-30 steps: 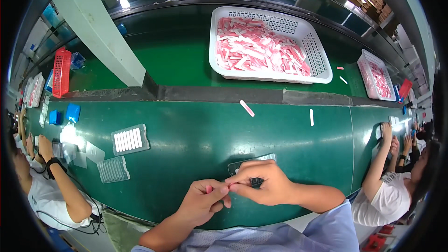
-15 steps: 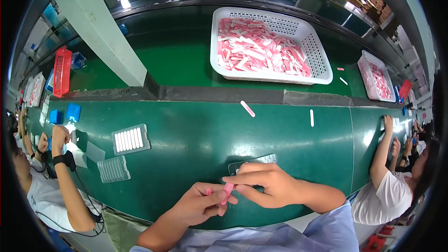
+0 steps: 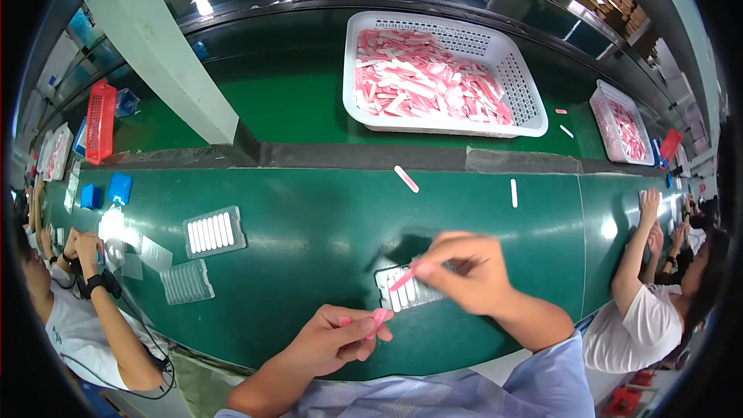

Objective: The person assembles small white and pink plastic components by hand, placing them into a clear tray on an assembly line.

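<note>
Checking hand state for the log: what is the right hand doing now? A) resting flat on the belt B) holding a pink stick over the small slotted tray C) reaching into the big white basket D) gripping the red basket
B: the right hand pinches a pink stick just above the small slotted tray, far from the big white basket.

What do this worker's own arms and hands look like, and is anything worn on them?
Both hands are bare: the left hand and right hand show no gloves, rings or watch. The forearms are uncovered up to short, light blue fabric sleeves near the lower edge.
</note>
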Demonstrator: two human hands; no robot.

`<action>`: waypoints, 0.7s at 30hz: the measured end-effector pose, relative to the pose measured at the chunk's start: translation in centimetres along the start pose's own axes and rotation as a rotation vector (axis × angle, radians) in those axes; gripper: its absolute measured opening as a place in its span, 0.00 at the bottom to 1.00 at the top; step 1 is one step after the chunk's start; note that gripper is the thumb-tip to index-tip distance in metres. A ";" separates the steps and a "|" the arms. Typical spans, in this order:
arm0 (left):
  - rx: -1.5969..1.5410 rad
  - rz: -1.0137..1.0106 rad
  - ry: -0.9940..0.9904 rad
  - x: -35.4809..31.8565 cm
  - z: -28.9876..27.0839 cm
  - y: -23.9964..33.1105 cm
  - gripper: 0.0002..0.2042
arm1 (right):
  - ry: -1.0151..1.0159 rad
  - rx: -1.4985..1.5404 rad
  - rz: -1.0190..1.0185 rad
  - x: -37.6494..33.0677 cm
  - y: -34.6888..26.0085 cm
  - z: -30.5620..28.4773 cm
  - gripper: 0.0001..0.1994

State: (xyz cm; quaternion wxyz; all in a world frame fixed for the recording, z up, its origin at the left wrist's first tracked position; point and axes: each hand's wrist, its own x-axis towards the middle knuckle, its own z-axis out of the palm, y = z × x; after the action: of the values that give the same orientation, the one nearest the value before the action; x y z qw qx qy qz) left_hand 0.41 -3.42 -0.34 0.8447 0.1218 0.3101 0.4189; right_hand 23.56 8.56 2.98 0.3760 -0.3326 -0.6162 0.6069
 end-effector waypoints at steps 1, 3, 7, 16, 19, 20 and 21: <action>0.000 -0.003 -0.004 0.0 -0.2 -0.1 0.14 | 0.001 -0.038 -0.018 0.3 -0.2 -0.6 0.04; -0.025 0.044 0.101 -0.1 -1.0 -0.2 0.13 | 0.007 -0.082 -0.035 0.9 -0.5 -2.1 0.04; -0.097 0.046 0.147 -0.4 -2.3 0.2 0.12 | -0.200 -0.403 0.017 0.5 0.2 -4.0 0.04; -0.094 0.041 0.077 -0.3 -2.1 -0.2 0.12 | -0.360 -0.909 -0.607 -1.3 2.2 -4.3 0.08; -0.076 0.057 0.095 -0.5 -2.7 -0.5 0.12 | -0.416 -1.207 -0.645 -3.1 2.1 -3.0 0.10; -0.076 0.055 0.096 -0.5 -2.7 -0.5 0.12 | -0.416 -1.207 -0.644 -3.2 1.9 -3.2 0.10; -0.090 0.035 0.106 -0.5 -2.8 -0.5 0.12 | -0.444 -1.084 -0.511 -3.1 1.4 -3.4 0.11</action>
State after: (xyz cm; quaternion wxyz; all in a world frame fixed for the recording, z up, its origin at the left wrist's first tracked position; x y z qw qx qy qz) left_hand -1.25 -4.29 -2.53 0.8242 0.0670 0.3331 0.4531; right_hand 28.02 7.64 1.37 0.1508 -0.1844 -0.9588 0.1547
